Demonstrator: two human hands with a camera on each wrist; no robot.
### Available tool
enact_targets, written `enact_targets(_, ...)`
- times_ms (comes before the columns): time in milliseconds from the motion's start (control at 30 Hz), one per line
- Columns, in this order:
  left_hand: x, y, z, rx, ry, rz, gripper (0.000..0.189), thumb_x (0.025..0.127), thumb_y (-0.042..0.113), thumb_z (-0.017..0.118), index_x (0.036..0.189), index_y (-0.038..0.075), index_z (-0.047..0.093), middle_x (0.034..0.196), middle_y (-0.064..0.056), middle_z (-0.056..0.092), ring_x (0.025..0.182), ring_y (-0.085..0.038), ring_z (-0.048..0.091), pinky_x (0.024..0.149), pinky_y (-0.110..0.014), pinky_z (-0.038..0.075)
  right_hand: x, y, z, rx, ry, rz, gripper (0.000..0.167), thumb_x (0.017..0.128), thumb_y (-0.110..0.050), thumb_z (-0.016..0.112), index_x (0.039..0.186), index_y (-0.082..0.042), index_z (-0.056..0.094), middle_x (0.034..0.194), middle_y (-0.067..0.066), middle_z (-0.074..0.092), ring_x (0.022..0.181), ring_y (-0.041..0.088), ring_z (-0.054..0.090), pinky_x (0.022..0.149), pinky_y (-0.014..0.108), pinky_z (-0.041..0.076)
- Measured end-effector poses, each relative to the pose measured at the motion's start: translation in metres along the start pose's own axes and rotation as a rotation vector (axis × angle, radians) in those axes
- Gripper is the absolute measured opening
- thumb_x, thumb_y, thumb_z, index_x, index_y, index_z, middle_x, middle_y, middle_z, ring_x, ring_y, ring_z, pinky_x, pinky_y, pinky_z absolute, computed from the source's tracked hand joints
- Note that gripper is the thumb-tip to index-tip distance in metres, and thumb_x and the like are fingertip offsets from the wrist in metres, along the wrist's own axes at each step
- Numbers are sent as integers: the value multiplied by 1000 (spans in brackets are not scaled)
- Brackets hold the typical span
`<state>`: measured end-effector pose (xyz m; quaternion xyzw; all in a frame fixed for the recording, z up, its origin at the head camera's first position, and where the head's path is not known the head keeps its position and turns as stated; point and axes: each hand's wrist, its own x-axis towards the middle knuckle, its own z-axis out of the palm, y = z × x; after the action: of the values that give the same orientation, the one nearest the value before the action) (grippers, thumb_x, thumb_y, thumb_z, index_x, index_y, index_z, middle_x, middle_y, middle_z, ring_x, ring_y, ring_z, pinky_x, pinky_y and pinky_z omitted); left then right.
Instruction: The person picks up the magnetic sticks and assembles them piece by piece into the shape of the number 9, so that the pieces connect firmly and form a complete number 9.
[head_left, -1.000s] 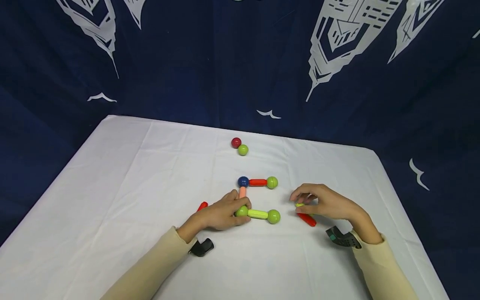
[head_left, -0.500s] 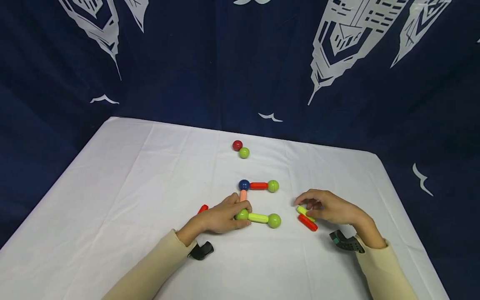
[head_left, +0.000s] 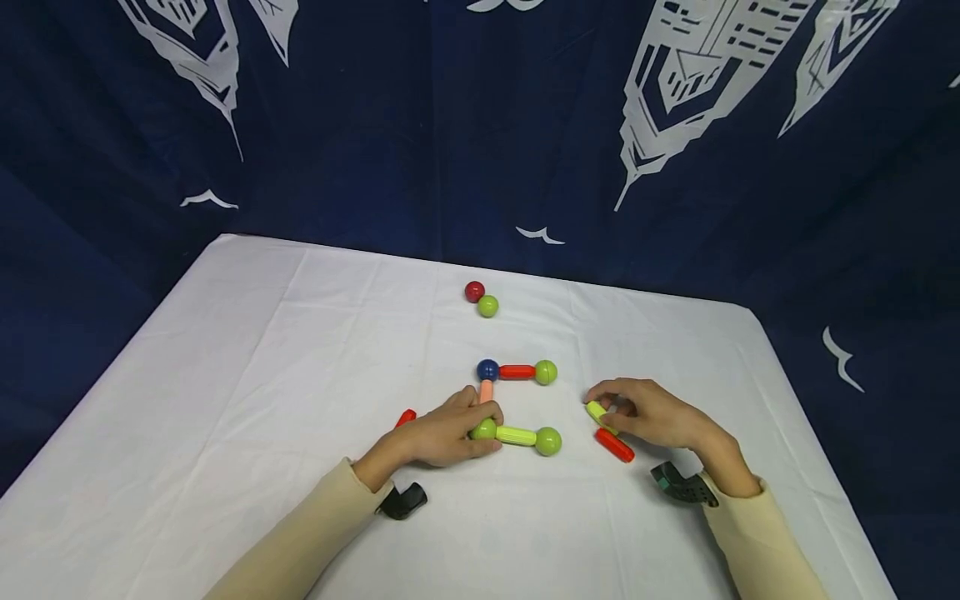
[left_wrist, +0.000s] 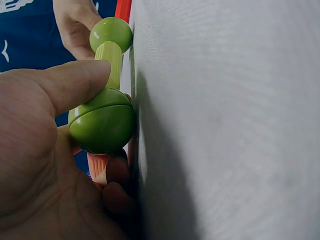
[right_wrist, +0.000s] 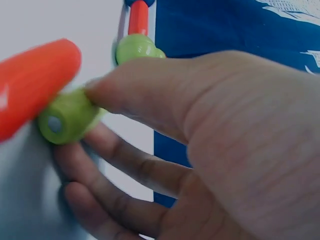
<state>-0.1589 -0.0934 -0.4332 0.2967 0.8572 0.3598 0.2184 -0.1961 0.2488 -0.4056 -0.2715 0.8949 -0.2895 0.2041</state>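
My left hand (head_left: 444, 435) grips a green ball (left_wrist: 102, 125) at the corner of a flat magnetic ball-and-rod figure. From that ball a lime rod (head_left: 517, 436) runs right to another green ball (head_left: 548, 442). A salmon rod (head_left: 486, 392), partly hidden by my fingers, leads to a blue ball (head_left: 487, 370). A red rod (head_left: 517, 372) joins the blue ball to a third green ball (head_left: 546, 372). At the right, my right hand (head_left: 660, 414) pinches a loose lime rod (right_wrist: 70, 117) between thumb and fingers. A loose red rod (head_left: 615, 446) lies just beside it.
Farther back on the white-covered table (head_left: 360, 317), a dark red ball (head_left: 474, 292) touches a green ball (head_left: 487, 306). Another red rod (head_left: 406, 417) shows partly behind my left wrist. A dark blue curtain (head_left: 420, 125) hangs behind the table.
My right hand has taken hold of the loose lime rod and shifted it slightly left and away from the red rod. My left hand stays in place on the green ball.
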Motion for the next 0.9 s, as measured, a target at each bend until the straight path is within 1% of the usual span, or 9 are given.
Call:
enact_targets(100, -1, 0, 1, -5, -4, -12, 13, 99, 27, 63, 110, 21, 58, 98, -2, 38, 92, -16, 38, 74, -26, 34, 3, -2, 3, -7, 19, -11, 29, 91, -4, 67, 120, -7, 63, 105, 6, 64, 81, 10, 62, 73, 24, 52)
enact_targets(167, -2, 0, 2, -4, -4, -14, 13, 99, 27, 63, 110, 22, 58, 98, -2, 39, 93, -16, 38, 74, -26, 34, 5, -3, 5, -19, 38, -8, 29, 90, -2, 66, 118, -7, 62, 105, 7, 65, 78, 9, 61, 72, 24, 52)
enact_targets(233, -2, -1, 2, 1, -3, -17, 13, 99, 28, 63, 110, 23, 58, 98, -2, 39, 93, -16, 38, 75, -26, 34, 6, -3, 6, -34, 67, -12, 29, 90, -2, 65, 118, -7, 60, 105, 7, 66, 75, 8, 60, 71, 24, 51)
enact_targets(300, -2, -1, 2, 7, 1, -16, 13, 99, 28, 63, 110, 23, 58, 98, -2, 39, 93, -16, 38, 74, -26, 34, 8, -4, 7, -43, 102, -26, 28, 91, -2, 65, 117, -8, 59, 106, 7, 67, 75, 7, 60, 72, 24, 51)
enact_targets(400, -1, -1, 2, 16, 2, -13, 14, 99, 29, 63, 111, 24, 58, 97, -2, 39, 93, -16, 38, 74, -26, 34, 11, -6, 10, -22, 132, -59, 26, 93, -3, 65, 118, -6, 58, 109, 9, 66, 80, 7, 65, 75, 24, 54)
enact_targets(533, 0, -2, 1, 23, 0, -12, 14, 100, 29, 63, 111, 24, 58, 98, -2, 39, 93, -15, 38, 75, -26, 34, 14, -13, 14, 36, 150, -94, 27, 93, -3, 65, 119, -6, 57, 113, 10, 65, 86, 9, 69, 77, 25, 55)
enact_targets(633, -1, -1, 1, 23, -1, -19, 14, 100, 29, 63, 112, 23, 58, 98, -2, 39, 93, -16, 38, 75, -26, 34, 15, -19, 18, 136, 148, -77, 27, 94, -4, 64, 120, -6, 56, 113, 11, 65, 87, 13, 69, 76, 26, 55)
enact_targets(800, -1, -1, 1, 30, -4, -16, 14, 100, 28, 62, 112, 23, 58, 97, -2, 38, 92, -16, 37, 74, -26, 33, 20, -29, 24, 372, 127, 28, 31, 97, -8, 63, 125, -4, 51, 115, 17, 59, 88, 19, 67, 77, 28, 55)
enact_targets(900, 0, 0, 1, 32, -6, -8, 14, 100, 29, 62, 112, 22, 58, 97, -2, 37, 92, -16, 37, 74, -26, 33, 21, -33, 28, 441, 148, 47, 32, 98, -8, 62, 126, -1, 48, 118, 21, 56, 90, 18, 67, 78, 29, 55)
